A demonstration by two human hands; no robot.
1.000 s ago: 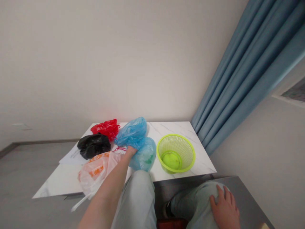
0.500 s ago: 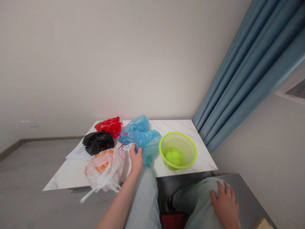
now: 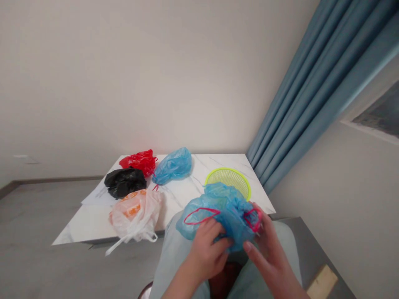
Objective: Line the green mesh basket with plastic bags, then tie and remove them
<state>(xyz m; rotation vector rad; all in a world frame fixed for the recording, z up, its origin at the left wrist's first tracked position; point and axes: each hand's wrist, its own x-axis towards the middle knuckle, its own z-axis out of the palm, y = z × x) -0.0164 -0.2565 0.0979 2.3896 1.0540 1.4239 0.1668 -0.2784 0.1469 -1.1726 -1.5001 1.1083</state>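
Observation:
A translucent blue drawstring plastic bag (image 3: 215, 203) with red drawstrings is held over my lap, in front of the table. My left hand (image 3: 210, 245) grips its near side, fingers curled into the plastic below one red loop. At the bag's right end my right hand (image 3: 264, 245) has its fingers around the gathered plastic by the other red drawstring, thumb in front. Behind the bag stands a lime-green plastic basket (image 3: 230, 176), its lower part hidden by the bag. A second blue bag (image 3: 174, 166) lies farther back on the table.
On the left of the marble-patterned table (image 3: 75, 226) lie a red bag (image 3: 140, 162), a black bag (image 3: 126, 182) and a white-and-orange bag (image 3: 137, 211) hanging over the front edge. A blue curtain (image 3: 299, 95) hangs at right; a wooden block (image 3: 322, 282) sits lower right.
One blue bag has been lifted off the table and brought toward me by my left hand. My right hand has left my knee and joined it at the bag.

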